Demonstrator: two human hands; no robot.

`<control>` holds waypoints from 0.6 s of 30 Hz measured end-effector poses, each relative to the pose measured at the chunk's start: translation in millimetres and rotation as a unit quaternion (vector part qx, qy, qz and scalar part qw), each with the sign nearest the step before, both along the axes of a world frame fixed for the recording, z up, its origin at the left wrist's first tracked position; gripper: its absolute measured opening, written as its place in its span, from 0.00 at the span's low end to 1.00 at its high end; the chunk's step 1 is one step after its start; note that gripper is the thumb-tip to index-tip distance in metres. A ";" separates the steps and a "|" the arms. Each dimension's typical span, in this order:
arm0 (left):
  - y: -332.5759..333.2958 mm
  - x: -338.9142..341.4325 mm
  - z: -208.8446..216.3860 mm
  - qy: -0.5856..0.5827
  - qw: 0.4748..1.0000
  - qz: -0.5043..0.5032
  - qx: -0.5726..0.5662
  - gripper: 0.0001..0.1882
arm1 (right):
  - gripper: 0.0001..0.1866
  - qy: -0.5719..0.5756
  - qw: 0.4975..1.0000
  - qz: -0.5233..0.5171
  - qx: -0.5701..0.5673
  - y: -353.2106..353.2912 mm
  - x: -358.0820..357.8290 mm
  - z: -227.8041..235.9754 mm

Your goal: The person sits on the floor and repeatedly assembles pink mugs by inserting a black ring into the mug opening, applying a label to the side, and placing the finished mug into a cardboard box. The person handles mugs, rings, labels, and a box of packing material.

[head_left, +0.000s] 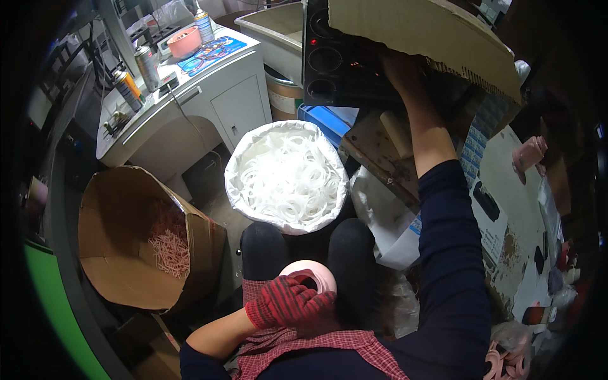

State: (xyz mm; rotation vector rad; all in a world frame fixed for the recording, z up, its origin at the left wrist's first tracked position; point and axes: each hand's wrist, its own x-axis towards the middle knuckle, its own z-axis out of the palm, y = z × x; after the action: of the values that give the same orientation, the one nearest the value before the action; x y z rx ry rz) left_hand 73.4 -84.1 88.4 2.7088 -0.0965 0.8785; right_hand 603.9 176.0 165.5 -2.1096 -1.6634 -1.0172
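Note:
My left hand (288,303), in a red striped glove, rests on my lap and grips a pink ring-shaped part (315,272) just above my knees. My right hand (400,68) is bare and stretches far up under a tilted cardboard sheet (425,33), touching the black machine (337,60) with round openings; its fingers are partly hidden in the dark, and whether they hold anything is unclear. A white bag-lined bin (286,177) full of white rings stands in front of my knees.
A large open cardboard box (136,237) with pale pink strips stands at my left. A white cabinet (190,101) behind carries spray cans, a pink bowl and tools. Blue crate (326,121), wooden boards and a cluttered table (516,209) lie to the right.

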 end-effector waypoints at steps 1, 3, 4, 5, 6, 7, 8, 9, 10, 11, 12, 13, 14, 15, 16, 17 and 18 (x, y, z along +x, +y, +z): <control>-4.0 0.0 -2.0 -0.009 1.000 0.007 0.005 0.18 | 0.23 0.043 0.999 0.005 0.015 -5.0 -4.5 0.1; -12.1 -1.6 -4.9 -0.010 1.000 0.021 0.008 0.18 | 0.24 -0.030 1.000 -0.005 0.003 -17.9 -16.3 2.7; -16.2 -2.3 -5.7 -0.005 0.999 0.030 0.022 0.18 | 0.24 -0.066 0.997 -0.036 -0.020 -24.9 -22.6 4.2; -20.0 -3.4 -5.8 0.002 0.999 0.035 0.023 0.18 | 0.23 -0.059 0.998 -0.027 0.006 -30.5 -29.1 5.8; -23.5 -3.7 -5.7 0.019 0.998 0.038 0.035 0.19 | 0.23 -0.058 0.997 -0.026 0.039 -34.0 -35.0 7.0; -26.2 -3.1 -5.3 0.035 0.997 0.042 0.047 0.19 | 0.22 -0.069 0.995 -0.019 0.074 -34.6 -39.2 9.6; -27.9 -2.0 -4.9 0.037 0.997 0.048 0.054 0.19 | 0.20 -0.030 0.998 -0.042 0.027 -32.6 -41.9 12.9; -28.7 0.3 -4.7 0.041 0.996 0.054 0.057 0.19 | 0.18 -0.003 0.998 -0.058 -0.022 -30.3 -43.0 15.9; -28.7 2.1 -4.3 0.025 0.996 0.061 0.062 0.19 | 0.16 0.029 0.994 -0.073 -0.081 -28.1 -43.4 18.5; -27.1 4.5 -4.5 0.019 0.996 0.057 0.059 0.20 | 0.14 0.024 0.998 -0.050 -0.028 -27.5 -43.7 21.3; -24.4 6.6 -5.1 0.032 0.997 0.052 0.040 0.19 | 0.13 0.025 0.999 -0.027 0.016 -31.1 -44.5 23.0; -20.9 6.7 -5.9 0.012 0.999 0.042 0.023 0.19 | 0.12 0.042 0.998 -0.042 0.037 -41.5 -48.4 22.2; -17.9 7.9 -7.9 0.016 0.999 0.040 0.010 0.19 | 0.12 0.062 0.992 0.053 0.092 -57.9 -54.8 21.4; -14.6 4.9 -9.7 0.018 0.999 0.043 -0.013 0.20 | 0.13 0.099 0.980 0.114 0.126 -78.7 -65.6 19.8; -13.9 3.5 -12.4 -0.011 0.997 0.067 -0.037 0.20 | 0.14 0.165 0.965 0.144 0.145 -101.7 -82.8 16.7; -12.6 -1.2 -15.2 -0.039 0.993 0.092 -0.059 0.20 | 0.15 0.314 0.919 0.193 0.142 -136.6 -109.0 4.1; -13.0 -3.1 -19.3 -0.046 0.987 0.128 -0.082 0.21 | 0.15 0.490 0.837 0.210 0.123 -177.2 -142.3 -12.0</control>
State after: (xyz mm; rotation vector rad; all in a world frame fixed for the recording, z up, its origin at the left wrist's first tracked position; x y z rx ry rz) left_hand 70.3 -97.0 69.1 2.5620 0.2984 1.0321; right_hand 461.7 -1.2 153.5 -1.5206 -1.2384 0.0484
